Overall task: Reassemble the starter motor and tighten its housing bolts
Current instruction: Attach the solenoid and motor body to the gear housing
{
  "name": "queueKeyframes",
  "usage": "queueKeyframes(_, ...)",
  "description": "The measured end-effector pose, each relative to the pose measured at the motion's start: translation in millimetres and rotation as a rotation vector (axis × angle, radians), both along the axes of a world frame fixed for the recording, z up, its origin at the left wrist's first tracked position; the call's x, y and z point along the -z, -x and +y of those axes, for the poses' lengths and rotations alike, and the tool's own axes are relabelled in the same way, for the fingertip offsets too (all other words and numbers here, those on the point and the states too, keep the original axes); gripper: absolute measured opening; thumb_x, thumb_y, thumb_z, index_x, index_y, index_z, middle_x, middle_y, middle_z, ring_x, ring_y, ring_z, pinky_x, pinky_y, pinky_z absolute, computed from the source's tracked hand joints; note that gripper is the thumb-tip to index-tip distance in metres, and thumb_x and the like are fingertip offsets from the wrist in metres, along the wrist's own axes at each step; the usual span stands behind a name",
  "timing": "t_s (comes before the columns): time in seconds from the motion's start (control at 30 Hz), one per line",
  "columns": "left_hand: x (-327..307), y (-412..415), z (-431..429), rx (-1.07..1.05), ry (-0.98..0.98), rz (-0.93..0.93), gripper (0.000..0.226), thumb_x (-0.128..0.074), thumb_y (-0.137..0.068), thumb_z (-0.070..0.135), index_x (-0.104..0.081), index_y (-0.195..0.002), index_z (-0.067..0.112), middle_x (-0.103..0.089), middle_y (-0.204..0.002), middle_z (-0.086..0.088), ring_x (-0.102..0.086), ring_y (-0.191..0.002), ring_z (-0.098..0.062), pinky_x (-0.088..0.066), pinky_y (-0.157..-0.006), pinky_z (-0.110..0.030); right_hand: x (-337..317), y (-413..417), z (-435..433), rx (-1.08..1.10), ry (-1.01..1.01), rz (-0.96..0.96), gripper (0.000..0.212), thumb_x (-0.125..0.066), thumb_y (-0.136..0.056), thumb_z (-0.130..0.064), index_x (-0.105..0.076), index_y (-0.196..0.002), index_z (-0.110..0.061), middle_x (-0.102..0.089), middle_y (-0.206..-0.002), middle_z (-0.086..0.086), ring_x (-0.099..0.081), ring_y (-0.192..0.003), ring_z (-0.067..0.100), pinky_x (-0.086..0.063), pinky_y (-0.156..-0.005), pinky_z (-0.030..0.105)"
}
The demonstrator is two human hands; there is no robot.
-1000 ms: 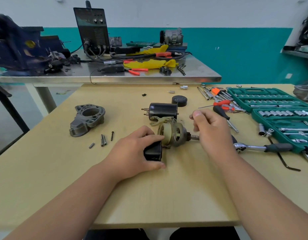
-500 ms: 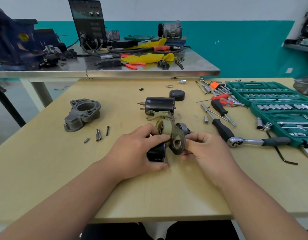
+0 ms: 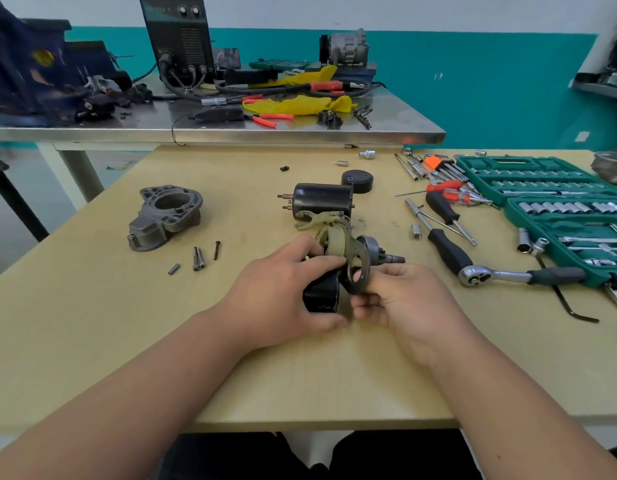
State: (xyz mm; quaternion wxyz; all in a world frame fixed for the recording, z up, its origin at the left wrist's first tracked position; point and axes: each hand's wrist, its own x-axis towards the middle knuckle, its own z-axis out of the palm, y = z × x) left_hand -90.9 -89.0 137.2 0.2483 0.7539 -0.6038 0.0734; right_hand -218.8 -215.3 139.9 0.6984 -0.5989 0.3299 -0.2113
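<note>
both bare forearms reach in from the near edge of the counter and converge toward its middle, the left arm slanting in from the lower left, the right arm from the lower right. the left hand [image 3: 283, 289] lies palm down with its back to the camera, fingers curled over and thumb stretched along the counter, the grip closed on the motor body [image 3: 322, 294]. the right hand [image 3: 400, 299] sits just beside it, back turned outward, fingers bent inward, thumb and forefinger pinching the lower rim of the metal plate [image 3: 357, 268]. the two thumbs nearly touch.
</note>
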Motion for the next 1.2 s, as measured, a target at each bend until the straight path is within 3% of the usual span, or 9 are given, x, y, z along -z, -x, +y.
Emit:
queueKeyframes(0.27, 1, -3, -1, -0.004, -0.001, 0.079, 0.079, -0.077, -0.062, 0.056, -0.056, -0.133, 0.027, -0.049, -0.117, 0.014, -0.053, -0.099, -0.003, -0.052, -0.08, -0.032, -10, -11, 2, -0.004, -0.323, -0.1, 0.014, -0.057, -0.09, 0.002, -0.064, -0.077, 0.001, -0.062, -0.055, 0.007, -0.059, -0.046, 0.011, -0.05, -0.044, 0.02)
queueKeyframes(0.63, 2, -5, -2, -0.004, -0.007, 0.099, 0.078, -0.077, -0.062, 0.057, -0.055, -0.132, 0.031, -0.046, -0.114, 0.017, -0.051, -0.097, 0.0, -0.051, -0.08, -0.031, -7, -13, 4, -0.017, -0.262, -0.154, 0.016, -0.056, -0.09, 0.002, -0.063, -0.076, -0.001, -0.061, -0.055, 0.006, -0.057, -0.047, 0.011, -0.05, -0.045, 0.021)
queueKeyframes(0.83, 3, -6, -2, -0.012, 0.003, 0.096, 0.076, -0.078, -0.062, 0.057, -0.055, -0.132, 0.035, -0.047, -0.112, 0.016, -0.05, -0.094, 0.001, -0.051, -0.079, -0.032, 0, -7, 6, -0.036, -0.254, -0.227, 0.015, -0.058, -0.09, -0.002, -0.071, -0.082, -0.005, -0.069, -0.068, 0.009, -0.064, -0.058, 0.015, -0.053, -0.052, 0.024)
queueKeyframes(0.93, 3, -7, -3, -0.011, 0.011, 0.104, 0.075, -0.076, -0.061, 0.06, -0.056, -0.129, 0.037, -0.046, -0.109, 0.018, -0.048, -0.092, 0.002, -0.051, -0.076, -0.031, 4, -1, 10, -0.104, -0.099, -0.233, 0.011, -0.067, -0.084, -0.014, -0.071, -0.094, -0.011, -0.074, -0.087, 0.008, -0.072, -0.078, 0.019, -0.057, -0.063, 0.03)
queueKeyframes(1.03, 3, -6, -4, 0.006, 0.018, 0.111, 0.07, -0.074, -0.059, 0.061, -0.057, -0.123, 0.041, -0.043, -0.105, 0.022, -0.048, -0.09, 0.003, -0.049, -0.071, -0.028, 7, -5, 18, -0.047, 0.204, -0.069, 0.04, -0.072, -0.063, -0.044, -0.071, -0.096, -0.021, -0.075, -0.089, -0.003, -0.072, -0.083, 0.014, -0.06, -0.068, 0.037)
queueKeyframes(1.13, 2, -11, 1, 0.037, 0.023, 0.113, 0.07, -0.075, -0.057, 0.059, -0.061, -0.12, 0.034, -0.04, -0.104, 0.024, -0.049, -0.091, 0.002, -0.05, -0.074, -0.028, 3, -9, 18, 0.046, 0.371, 0.0, 0.015, -0.069, -0.074, -0.037, -0.072, -0.083, -0.025, -0.074, -0.078, -0.006, -0.071, -0.072, 0.009, -0.059, -0.061, 0.031)
queueKeyframes(1.2, 2, -20, 7, 0.044, 0.077, 0.102, 0.074, -0.083, -0.059, 0.055, -0.062, -0.122, 0.022, -0.041, -0.109, 0.017, -0.048, -0.096, 0.003, -0.047, -0.084, -0.023, 4, -7, 12, 0.053, 0.344, -0.008, 0.006, -0.068, -0.079, -0.027, -0.073, -0.078, -0.023, -0.074, -0.075, -0.002, -0.071, -0.071, 0.014, -0.06, -0.066, 0.034)
